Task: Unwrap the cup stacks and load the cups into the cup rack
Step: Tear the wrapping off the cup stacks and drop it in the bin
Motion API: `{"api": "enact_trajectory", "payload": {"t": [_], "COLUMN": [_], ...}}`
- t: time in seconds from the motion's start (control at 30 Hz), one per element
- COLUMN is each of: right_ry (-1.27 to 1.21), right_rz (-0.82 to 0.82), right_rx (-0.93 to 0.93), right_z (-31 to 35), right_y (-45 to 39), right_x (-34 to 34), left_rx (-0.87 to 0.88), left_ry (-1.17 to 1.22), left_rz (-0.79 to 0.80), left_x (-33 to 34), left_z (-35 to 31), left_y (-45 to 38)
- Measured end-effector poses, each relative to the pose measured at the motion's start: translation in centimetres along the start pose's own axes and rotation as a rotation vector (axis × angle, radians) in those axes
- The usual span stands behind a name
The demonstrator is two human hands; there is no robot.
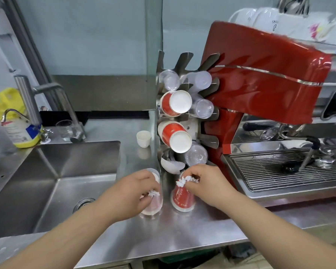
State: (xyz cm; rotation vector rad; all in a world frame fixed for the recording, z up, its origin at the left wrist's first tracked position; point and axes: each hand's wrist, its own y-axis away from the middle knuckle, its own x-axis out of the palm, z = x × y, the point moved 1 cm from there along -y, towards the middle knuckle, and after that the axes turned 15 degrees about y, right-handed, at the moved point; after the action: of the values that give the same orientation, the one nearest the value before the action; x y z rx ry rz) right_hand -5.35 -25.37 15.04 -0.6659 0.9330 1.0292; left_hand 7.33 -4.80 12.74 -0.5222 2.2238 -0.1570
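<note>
Two stacks of red paper cups in clear plastic wrap stand upside down on the steel counter. My left hand [133, 191] pinches the twisted wrap end of the left cup stack [153, 207]. My right hand [206, 183] pinches the twisted wrap end of the right cup stack [182, 199]. Right behind them rises the metal cup rack [208, 138]. It holds two rows of red paper cups [176, 103] with white bottoms facing me, and clear plastic cups [203, 108] in other slots.
A red espresso machine [264, 90] with a drip grate [291, 167] stands to the right of the rack. A steel sink [62, 181] with a tap lies on the left. A small white cup [143, 138] stands behind the stacks, a yellow bottle [21, 131] at far left.
</note>
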Motion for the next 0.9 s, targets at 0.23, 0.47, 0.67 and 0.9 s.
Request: {"api": "enact_trajectory", "payload": {"t": [0.23,0.47,0.67,0.9], "right_ry": [-0.006,-0.003,-0.002,0.067], "right_rz": [-0.060,-0.133,-0.171,-0.235], "right_rx": [-0.018,0.064,0.094,0.105], "right_z": [4.2,6.3,6.6,4.1], "right_y": [-0.6,-0.7,0.7,2.9], "right_x": [-1.5,-1.4,-1.9,-4.0], "left_rx": [0.086,0.120,0.154,0.195], "left_ry": [-0.004,0.047,0.052,0.020], "left_rz": [-0.095,-0.106,-0.058,-0.011], "left_x": [-3.8,-6.3,-6.3,-4.8], "left_z": [1.0,1.9,0.8,-2.5], "left_y": [-0.6,-1.3,-2.2,-4.3]}}
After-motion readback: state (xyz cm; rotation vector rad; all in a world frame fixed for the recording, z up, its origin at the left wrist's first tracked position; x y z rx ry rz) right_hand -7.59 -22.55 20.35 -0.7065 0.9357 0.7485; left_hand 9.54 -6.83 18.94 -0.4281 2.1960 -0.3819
